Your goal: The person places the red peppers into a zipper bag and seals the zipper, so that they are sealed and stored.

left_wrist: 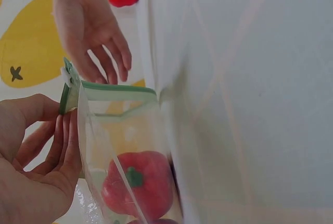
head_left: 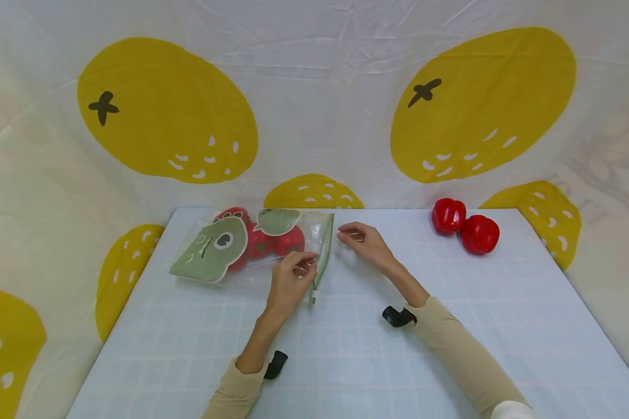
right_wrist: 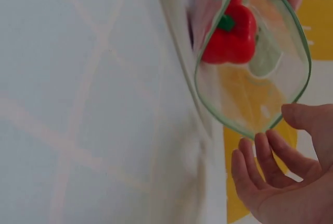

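Note:
A clear zip bag (head_left: 209, 256) with a green cartoon animal print lies on the left half of the table, several red bell peppers (head_left: 290, 240) inside it. Its green-edged mouth (right_wrist: 307, 78) faces right and gapes in the right wrist view. My left hand (head_left: 288, 282) pinches the near part of that edge between thumb and fingers, close to the white slider (left_wrist: 67, 75). Just right of the mouth hovers my right hand (head_left: 371, 245), fingers loosely bent and holding nothing. In the right wrist view its fingertips (right_wrist: 260, 138) appear right at the rim.
Two more red bell peppers, one (head_left: 448, 216) behind the other (head_left: 479, 234), sit at the back right of the pale checked table (head_left: 346, 361). A white cloth (head_left: 320, 105) with yellow fruit prints hangs behind. Black wrist cameras (head_left: 398, 317) sit at both sleeves.

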`<state>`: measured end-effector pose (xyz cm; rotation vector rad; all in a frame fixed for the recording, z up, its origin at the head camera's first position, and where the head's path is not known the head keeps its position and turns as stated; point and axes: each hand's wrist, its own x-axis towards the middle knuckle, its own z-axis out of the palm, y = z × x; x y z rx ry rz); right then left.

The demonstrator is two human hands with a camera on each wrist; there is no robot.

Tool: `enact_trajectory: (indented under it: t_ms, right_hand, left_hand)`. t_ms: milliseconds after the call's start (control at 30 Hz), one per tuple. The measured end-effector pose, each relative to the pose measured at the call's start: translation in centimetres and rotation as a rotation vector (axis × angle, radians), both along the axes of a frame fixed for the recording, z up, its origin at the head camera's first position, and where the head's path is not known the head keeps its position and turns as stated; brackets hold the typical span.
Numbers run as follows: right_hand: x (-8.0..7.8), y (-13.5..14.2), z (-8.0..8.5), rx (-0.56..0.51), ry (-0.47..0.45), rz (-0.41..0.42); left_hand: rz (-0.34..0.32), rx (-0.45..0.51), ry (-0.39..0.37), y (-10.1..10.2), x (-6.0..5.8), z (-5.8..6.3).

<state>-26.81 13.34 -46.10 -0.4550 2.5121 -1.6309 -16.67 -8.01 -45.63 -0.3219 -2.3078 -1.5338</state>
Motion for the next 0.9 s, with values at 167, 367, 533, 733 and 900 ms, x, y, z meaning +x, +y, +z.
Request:
enact_trajectory:
  t_ms: [167,367,533,733,900]
  right_hand:
    - [0.0,1.3,0.5,0.027,0.001,-0.037]
    - [-0.3,2.8,1.0,0.031,0.026,-0.094]
    - [-0.5,4.0,1.2,0.035,0.037,-0.131]
    - [-0.5,5.5,1.3,0.056,0.048,-0.173]
    - [-0.3,6.7,1.3,0.076,0.053,-0.218]
  left_hand:
    - [0.000,0.003,0.004,-0.1,0.1,-0.1]
    - [0.000,0.009,-0.002,-0.1,0.1,-0.1]
    - [-0.007,0.015,0.003,-0.2,0.1,-0.1]
    - [-0.004,0.013,-0.015,-0.2,0.1,-0.1]
    - [-0.006,0.015,-0.020,-0.2,0.2,0.0]
